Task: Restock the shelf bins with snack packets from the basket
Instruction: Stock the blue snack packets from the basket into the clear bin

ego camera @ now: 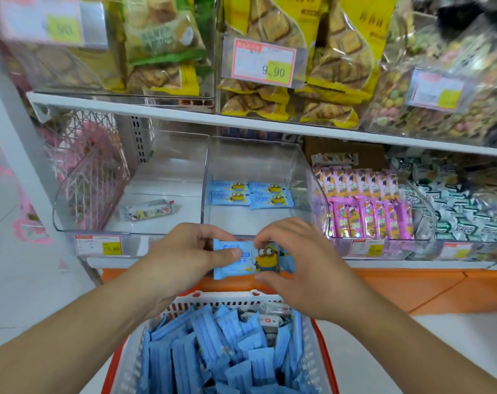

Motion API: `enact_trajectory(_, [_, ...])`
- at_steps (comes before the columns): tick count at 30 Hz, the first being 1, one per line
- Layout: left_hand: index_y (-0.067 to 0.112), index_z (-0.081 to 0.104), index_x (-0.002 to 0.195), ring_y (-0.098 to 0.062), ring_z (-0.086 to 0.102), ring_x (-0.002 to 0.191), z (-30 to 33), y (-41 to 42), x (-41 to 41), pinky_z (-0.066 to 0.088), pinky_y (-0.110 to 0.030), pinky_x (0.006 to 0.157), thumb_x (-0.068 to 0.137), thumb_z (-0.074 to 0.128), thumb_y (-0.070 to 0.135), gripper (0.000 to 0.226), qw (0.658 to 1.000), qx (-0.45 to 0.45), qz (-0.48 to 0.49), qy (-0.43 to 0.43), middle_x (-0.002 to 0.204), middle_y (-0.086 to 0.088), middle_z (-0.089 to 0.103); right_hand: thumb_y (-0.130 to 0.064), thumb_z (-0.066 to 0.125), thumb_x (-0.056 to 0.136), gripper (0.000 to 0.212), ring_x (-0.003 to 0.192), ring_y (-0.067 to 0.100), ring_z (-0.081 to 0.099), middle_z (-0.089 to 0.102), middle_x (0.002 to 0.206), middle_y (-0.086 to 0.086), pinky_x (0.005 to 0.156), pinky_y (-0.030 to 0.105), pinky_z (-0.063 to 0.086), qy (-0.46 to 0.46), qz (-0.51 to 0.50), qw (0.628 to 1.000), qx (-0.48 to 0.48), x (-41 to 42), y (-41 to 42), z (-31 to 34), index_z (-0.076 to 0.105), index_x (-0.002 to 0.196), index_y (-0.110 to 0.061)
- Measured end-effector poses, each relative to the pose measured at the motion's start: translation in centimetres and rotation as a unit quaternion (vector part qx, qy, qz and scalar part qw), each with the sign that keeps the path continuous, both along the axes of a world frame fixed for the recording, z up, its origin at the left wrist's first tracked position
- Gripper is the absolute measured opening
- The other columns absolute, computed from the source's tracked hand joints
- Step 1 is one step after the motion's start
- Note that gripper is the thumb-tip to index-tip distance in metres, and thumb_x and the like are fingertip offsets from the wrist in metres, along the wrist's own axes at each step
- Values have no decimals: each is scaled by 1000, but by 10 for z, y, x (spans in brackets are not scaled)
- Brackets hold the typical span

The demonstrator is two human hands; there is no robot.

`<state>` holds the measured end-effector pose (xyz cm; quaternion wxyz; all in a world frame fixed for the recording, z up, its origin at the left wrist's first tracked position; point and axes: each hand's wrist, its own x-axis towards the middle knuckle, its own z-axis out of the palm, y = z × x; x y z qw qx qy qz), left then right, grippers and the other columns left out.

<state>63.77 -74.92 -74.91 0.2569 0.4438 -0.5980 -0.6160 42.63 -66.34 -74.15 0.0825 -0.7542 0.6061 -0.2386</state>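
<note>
A blue snack packet (253,258) printed with a yellow cartoon figure is held by both hands above the far rim of the basket (221,301) and just in front of the shelf edge. The left hand (184,257) grips the packet's left end, its thumb laid across the front and the fingers curled behind. The right hand (295,263) pinches the packet's right part, fingers along the top edge and thumb under the bottom edge. The white basket with a red-orange frame is packed with many more blue packets (221,351). Directly behind the held packet stands a clear shelf bin (258,155), in which four matching blue packets (251,194) lie flat in two pairs toward the back. In the clear bin to its left (133,200), a single pale wrapped packet (149,210) is seen. To the right, a bin of pink and purple packets (366,206) is set. A yellow price tag (112,248) is fixed below the left bin.
</note>
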Motion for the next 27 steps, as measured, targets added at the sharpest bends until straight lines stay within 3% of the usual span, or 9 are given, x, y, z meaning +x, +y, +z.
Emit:
enact_trajectory(2, [18,79,98,-29,75,86,-1,-1,-6,58,-40,81,83,85,23,17,1000,-18,9,-4,96,-18,76,-33,85,83,33,111,6,50,55,107,-22,96,34,44,-6,-2,1000,-24,-2,-5,-2,58,103,-32])
enact_trajectory(5, [17,78,98,-19,66,72,2,-3,-12,52,-29,71,83,85,23,17,999,-32,25,16,94,-21,73,-38,82,86,34,113,7,50,56,109,-22,93,34,47,11,-3,1000,-17,-2,-8,1,58,108,-33])
enact_trajectory(7, [18,77,101,-13,63,66,3,-3,-16,52,-26,68,83,84,26,21,999,-31,33,27,84,-14,70,-41,81,87,36,112,6,48,54,110,-24,92,33,47,30,-11,999,-19,0,-10,1,57,113,-34])
enact_trajectory(9, [22,75,103,-13,67,67,2,-9,-19,57,-33,76,83,83,35,25,997,-56,49,18,82,-3,71,-38,79,89,35,113,4,46,49,110,-28,93,30,46,33,-28,999,-23,2,-15,2,57,115,-34])
enact_trajectory(11, [25,72,103,-8,69,75,0,-21,-19,57,-32,76,89,77,36,18,986,-137,90,-8,90,3,73,-35,78,91,36,114,1,43,43,109,-32,92,27,43,26,-52,998,-21,-2,-26,3,56,119,-35])
enact_trajectory(14, [33,66,116,5,57,91,-4,-43,-11,47,-22,86,94,71,28,24,926,-341,97,-129,110,20,61,-29,76,94,38,111,3,40,42,111,-28,91,31,43,37,-115,992,23,-15,-57,5,54,124,-35])
enact_trajectory(17, [22,57,142,-11,50,124,-20,-62,-3,41,-30,112,92,71,21,51,856,-456,39,-240,144,10,49,-25,78,90,42,115,19,55,62,124,-11,90,40,53,86,-163,980,74,-33,-101,-6,54,124,-31])
enact_trajectory(20, [14,50,150,-21,46,139,-29,-69,-1,33,-29,117,91,71,13,62,832,-476,15,-285,157,4,41,-19,72,89,37,114,24,61,65,127,1,86,37,55,149,-179,963,135,-51,-137,-25,56,121,-29])
enact_trajectory(27, [14,51,149,-22,57,129,-37,-71,0,46,-32,105,91,70,11,61,838,-470,13,-277,158,9,37,-13,68,88,36,114,26,63,64,125,3,91,41,58,228,-165,939,195,-61,-175,-57,60,120,-27])
